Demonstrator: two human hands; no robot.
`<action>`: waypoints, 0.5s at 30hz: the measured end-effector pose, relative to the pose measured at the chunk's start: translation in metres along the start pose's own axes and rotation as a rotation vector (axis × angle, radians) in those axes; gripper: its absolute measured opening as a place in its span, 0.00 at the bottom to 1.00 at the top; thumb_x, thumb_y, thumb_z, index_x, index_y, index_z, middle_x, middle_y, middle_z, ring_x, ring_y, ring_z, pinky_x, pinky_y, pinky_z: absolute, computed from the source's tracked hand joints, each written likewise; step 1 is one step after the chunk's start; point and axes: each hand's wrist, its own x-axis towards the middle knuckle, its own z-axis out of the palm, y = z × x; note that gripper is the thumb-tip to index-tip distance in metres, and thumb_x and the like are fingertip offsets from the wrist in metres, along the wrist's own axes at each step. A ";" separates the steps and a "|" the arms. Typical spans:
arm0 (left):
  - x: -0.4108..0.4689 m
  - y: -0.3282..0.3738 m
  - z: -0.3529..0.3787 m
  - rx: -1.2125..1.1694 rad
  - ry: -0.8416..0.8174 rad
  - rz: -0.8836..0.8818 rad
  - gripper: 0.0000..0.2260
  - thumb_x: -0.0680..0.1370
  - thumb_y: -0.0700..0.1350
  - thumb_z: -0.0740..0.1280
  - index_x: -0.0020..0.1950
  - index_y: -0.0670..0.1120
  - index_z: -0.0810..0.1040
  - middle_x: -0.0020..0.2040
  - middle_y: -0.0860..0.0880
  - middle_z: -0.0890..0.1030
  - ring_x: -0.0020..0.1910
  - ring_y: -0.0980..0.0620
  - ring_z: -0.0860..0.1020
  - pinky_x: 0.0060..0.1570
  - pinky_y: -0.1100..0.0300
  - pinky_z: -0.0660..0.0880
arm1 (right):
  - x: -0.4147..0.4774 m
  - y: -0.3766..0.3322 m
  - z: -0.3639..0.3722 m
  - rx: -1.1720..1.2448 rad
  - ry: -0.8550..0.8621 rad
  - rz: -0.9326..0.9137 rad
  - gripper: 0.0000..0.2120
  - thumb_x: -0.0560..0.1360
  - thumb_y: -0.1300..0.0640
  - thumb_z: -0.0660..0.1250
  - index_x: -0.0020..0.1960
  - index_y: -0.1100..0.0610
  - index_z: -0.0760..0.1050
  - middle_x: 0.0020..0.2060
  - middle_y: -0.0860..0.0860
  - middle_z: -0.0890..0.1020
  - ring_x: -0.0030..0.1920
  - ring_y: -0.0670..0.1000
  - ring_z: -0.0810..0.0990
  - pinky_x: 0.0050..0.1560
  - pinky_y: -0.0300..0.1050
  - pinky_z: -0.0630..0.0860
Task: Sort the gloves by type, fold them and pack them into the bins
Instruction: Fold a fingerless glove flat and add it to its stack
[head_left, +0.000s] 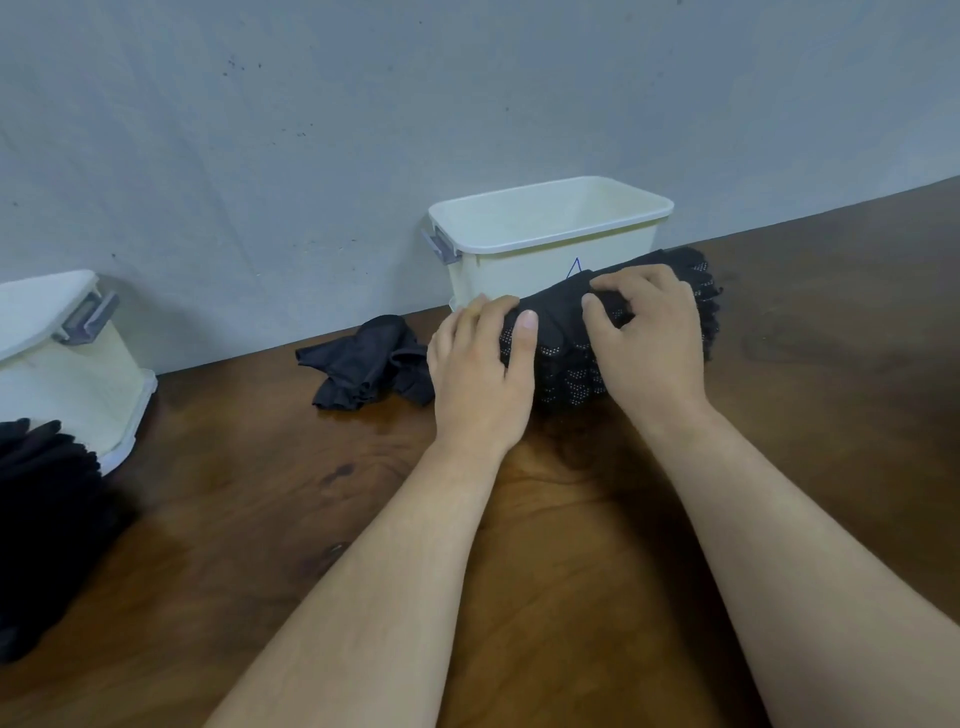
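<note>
1. Pile of dark gloves (44, 525): at the left edge of the worktop (831, 441), partly cut off by the frame, just in front of item 2. The type cannot be told.

2. Left bin (93, 384): cream plastic with a grey latch (85, 319), at the back left of the worktop. Its inside is not visible.

3. Plain black gloves (363, 364): a loose, crumpled heap near the back edge, between the two bins and just left of the left hand.

4. Left hand (483, 374): grasps the left end of item 5, with its fingers curled round the far side and its thumb laid across the top.

5. Stack of dotted gloves (571, 376): black with pale grip dots, folded and lying on the worktop between both hands, directly in front of item 7. Its frilled cuffs fan out to the right.

6. Right hand (649, 338): its fingers are bent and clutch the top fold of the stack.

7. Right bin (519, 275): cream, at the back edge against the grey wall (311, 130), with a grey latch on its left end. A blue mark on its front is partly hidden behind the stack.
</note>
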 end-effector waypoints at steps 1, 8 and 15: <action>0.000 -0.001 -0.001 0.002 0.013 -0.003 0.25 0.86 0.65 0.47 0.71 0.57 0.77 0.73 0.55 0.76 0.77 0.51 0.66 0.78 0.45 0.60 | -0.001 0.000 0.001 -0.022 0.013 -0.029 0.12 0.83 0.50 0.68 0.63 0.51 0.84 0.59 0.47 0.79 0.61 0.51 0.72 0.60 0.41 0.71; -0.003 -0.034 -0.036 0.242 0.102 -0.021 0.15 0.81 0.45 0.63 0.67 0.52 0.77 0.68 0.54 0.78 0.75 0.50 0.69 0.80 0.40 0.57 | -0.012 -0.007 0.004 -0.046 0.165 -0.312 0.08 0.81 0.56 0.70 0.57 0.52 0.86 0.58 0.48 0.83 0.62 0.54 0.74 0.62 0.53 0.75; -0.018 -0.091 -0.095 0.419 -0.338 -0.315 0.23 0.86 0.53 0.58 0.81 0.53 0.67 0.78 0.51 0.73 0.77 0.48 0.70 0.80 0.44 0.59 | -0.022 -0.019 0.008 0.087 0.111 -0.477 0.09 0.79 0.65 0.70 0.53 0.55 0.88 0.55 0.49 0.85 0.60 0.54 0.76 0.62 0.53 0.77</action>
